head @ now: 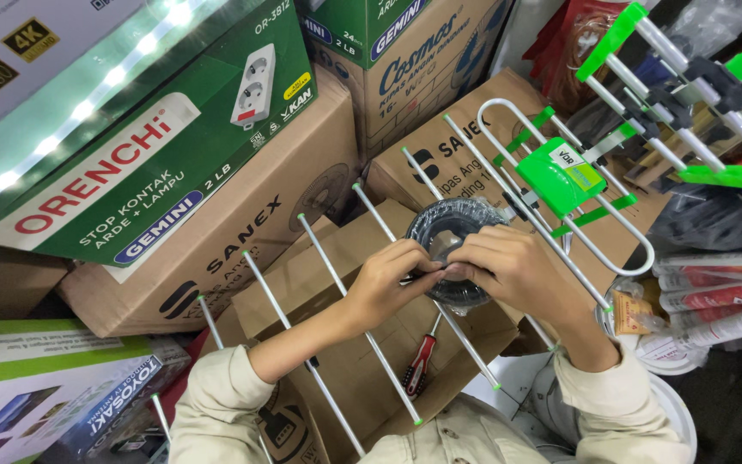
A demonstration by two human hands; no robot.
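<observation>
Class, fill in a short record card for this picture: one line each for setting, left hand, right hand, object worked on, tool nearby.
Setting: stacked cardboard boxes around the person
Left hand: fingers pinching at the coil's near edge
Right hand: resting on the same coil, fingertips meeting the left
Object worked on: coil of black cable, lying on a metal rod antenna with green plastic parts
Tool nearby: red-handled screwdriver on a box, untouched

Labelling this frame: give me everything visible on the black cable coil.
The cable coil is a flat ring of thin black cable, wound in many turns and seemingly wrapped in clear plastic. It lies over the antenna rods above a cardboard box. The left hand and right hand meet at its near edge, fingers pinching there and covering that part. Its end cannot be seen.
</observation>
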